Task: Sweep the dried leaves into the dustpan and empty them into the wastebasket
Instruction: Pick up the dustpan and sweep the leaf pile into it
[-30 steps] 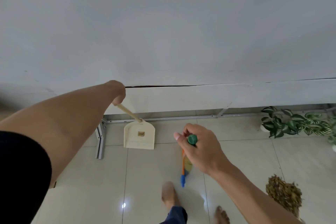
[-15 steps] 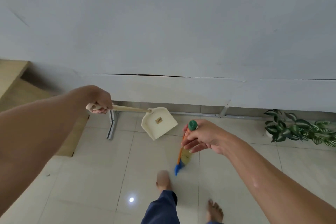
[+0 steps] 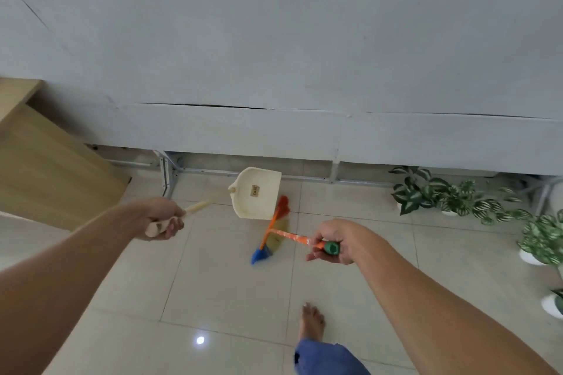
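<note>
We see a bare foot (image 3: 312,324) on the tiled floor (image 3: 228,283). Ahead, fingers of the right hand (image 3: 338,242) clamp the green handle end of the broom (image 3: 283,234); those of the left hand (image 3: 163,218) curl round the handle of the dustpan (image 3: 259,193). The dustpan hangs tilted just beyond the broom's bristles, near the base of the wall (image 3: 243,134); potted plants (image 3: 451,196) stand at right.

Looks like an indoor room, home-ish I'd say: glossy beige floor tiles (image 3: 231,289) run up to a big grey panel wall (image 3: 274,39) standing on a metal frame (image 3: 166,173). Leafy potted plants (image 3: 441,195) line its foot toward the right, a light wooden cabinet (image 3: 45,161) sits at its left end, plus a bare foot (image 3: 310,323) out front.
</note>
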Demonstrator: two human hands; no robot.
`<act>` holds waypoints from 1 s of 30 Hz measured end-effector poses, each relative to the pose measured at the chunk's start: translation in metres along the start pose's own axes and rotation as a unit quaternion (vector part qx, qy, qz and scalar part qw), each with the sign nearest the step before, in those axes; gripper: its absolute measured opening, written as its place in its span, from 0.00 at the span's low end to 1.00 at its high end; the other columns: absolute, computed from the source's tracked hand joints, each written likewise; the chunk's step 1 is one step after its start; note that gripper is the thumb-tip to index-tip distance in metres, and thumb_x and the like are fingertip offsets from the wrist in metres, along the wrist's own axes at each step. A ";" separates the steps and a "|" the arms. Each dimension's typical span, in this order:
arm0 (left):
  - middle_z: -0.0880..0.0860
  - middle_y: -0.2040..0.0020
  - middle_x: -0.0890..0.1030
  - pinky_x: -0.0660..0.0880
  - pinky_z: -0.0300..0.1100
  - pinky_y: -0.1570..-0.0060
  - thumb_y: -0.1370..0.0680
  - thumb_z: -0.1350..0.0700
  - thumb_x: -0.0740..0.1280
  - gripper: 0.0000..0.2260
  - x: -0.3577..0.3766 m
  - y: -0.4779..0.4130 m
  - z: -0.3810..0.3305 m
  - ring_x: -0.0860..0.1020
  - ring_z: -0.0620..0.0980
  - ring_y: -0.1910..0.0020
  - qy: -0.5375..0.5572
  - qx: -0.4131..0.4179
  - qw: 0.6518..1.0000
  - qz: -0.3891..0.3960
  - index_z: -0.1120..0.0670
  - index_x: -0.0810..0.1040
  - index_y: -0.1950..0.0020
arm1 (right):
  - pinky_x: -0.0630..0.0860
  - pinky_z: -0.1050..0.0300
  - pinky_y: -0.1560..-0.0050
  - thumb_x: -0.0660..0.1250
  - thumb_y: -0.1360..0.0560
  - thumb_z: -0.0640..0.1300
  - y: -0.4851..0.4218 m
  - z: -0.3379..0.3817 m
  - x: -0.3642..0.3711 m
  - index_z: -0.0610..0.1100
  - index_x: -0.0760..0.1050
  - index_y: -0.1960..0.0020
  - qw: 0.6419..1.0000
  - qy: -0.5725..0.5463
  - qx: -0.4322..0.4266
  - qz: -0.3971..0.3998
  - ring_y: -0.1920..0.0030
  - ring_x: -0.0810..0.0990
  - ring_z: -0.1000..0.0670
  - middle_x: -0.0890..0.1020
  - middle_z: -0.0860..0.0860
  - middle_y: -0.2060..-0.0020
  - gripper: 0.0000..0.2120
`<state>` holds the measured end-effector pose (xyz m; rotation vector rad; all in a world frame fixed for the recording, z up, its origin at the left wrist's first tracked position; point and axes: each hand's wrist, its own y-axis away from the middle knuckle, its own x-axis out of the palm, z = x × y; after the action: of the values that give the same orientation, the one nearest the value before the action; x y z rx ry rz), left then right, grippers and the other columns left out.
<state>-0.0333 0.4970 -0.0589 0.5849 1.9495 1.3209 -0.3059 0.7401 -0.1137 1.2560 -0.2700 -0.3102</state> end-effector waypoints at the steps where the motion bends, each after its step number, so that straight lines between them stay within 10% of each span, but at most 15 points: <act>1: 0.53 0.71 0.72 0.67 0.33 0.85 0.16 0.60 0.57 0.06 0.013 0.003 0.009 0.67 0.43 0.81 0.019 0.002 1.000 0.003 0.62 0.69 0.45 | 0.79 0.60 0.76 0.63 0.22 0.32 -0.001 -0.018 0.001 0.30 0.72 0.53 1.000 -0.001 -0.003 -0.015 0.77 0.80 0.50 0.81 0.36 0.60 0.04; 12: 0.52 0.70 0.70 0.67 0.30 0.85 0.17 0.60 0.57 0.06 0.105 0.078 0.165 0.67 0.42 0.84 0.183 0.035 0.981 0.060 0.62 0.70 0.50 | 0.76 0.60 0.76 0.60 0.20 0.35 0.039 -0.240 0.014 0.37 0.73 0.53 0.994 -0.007 -0.092 -0.053 0.75 0.73 0.53 0.75 0.44 0.67 0.05; 30: 0.54 0.67 0.71 0.68 0.31 0.84 0.19 0.62 0.58 0.06 0.265 0.111 0.251 0.69 0.44 0.85 0.096 0.061 0.992 0.055 0.60 0.70 0.43 | 0.69 0.65 0.79 0.62 0.21 0.36 0.132 -0.487 -0.092 0.36 0.74 0.42 0.987 -0.068 -0.026 -0.140 0.78 0.71 0.56 0.74 0.48 0.70 0.09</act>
<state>-0.0185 0.8763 -0.0936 0.6521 2.1942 1.3754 -0.2018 1.2420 -0.1305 1.2225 -0.1995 -0.6418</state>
